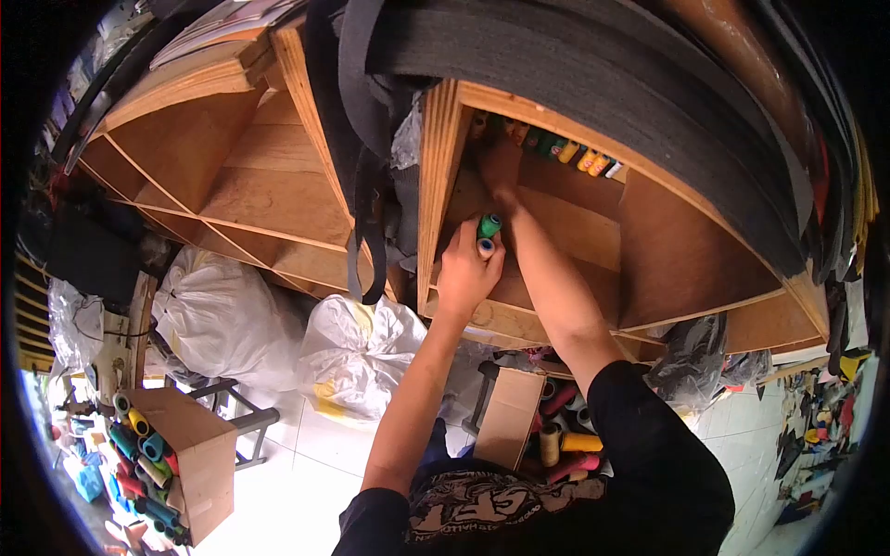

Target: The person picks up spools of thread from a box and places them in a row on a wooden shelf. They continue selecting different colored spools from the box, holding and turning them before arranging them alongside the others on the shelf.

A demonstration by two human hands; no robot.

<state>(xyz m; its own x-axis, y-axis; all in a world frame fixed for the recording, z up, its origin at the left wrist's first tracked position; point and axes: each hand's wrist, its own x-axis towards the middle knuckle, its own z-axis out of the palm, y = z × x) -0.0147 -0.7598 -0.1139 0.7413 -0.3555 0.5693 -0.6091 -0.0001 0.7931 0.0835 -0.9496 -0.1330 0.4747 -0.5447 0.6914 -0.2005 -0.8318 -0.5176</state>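
Observation:
My left hand is closed around a green spool and a pale spool, at the opening of a wooden shelf compartment. My right hand reaches deeper into the same compartment, close to its left wall. Shadow there hides its fingertips and anything they touch. Along the back of the compartment stands a row of thread spools in green, yellow, orange and white, beginning beside my right hand.
Dark fabric drapes over the shelf top. More wooden compartments are at left. White sacks lie below. A cardboard box of spools stands lower left; another open box with spools is near my body.

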